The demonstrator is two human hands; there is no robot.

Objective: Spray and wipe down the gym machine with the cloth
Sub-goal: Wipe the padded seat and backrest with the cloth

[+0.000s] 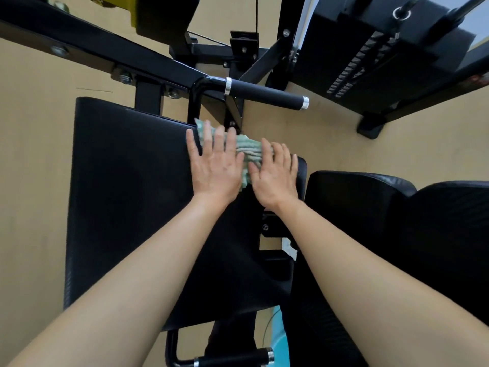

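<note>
- The cloth (248, 151) is pale green with ribbed, wavy ridges. It is bunched into a crumpled strip rather than spread flat.
- It lies on the far right corner of a wide black pad (127, 194) on the gym machine (148, 64), and its far end reaches just past the pad's edge.
- The left hand (215, 165) lies flat on the cloth's left part. Its fingers are straight and spread wide, pressing down and gripping nothing; the thumb rests on the bare pad.
- The right hand (275, 176) lies flat on the cloth's right part, fingers straight and close together, also pressing and not clutching.
- The two hands sit side by side, close but apart, with a band of cloth showing between them and beyond the fingertips.
- The pad's black surface is smooth with a fine grain and a dull sheen.
- Just beyond the cloth, a black foam-covered handle (267, 95) with silver end rings sticks out to the right.
- A second black cushion (370, 207) stands to the right of the pad.
- A weight stack (352, 67) stands at the upper right, on the tan floor (34, 154).
</note>
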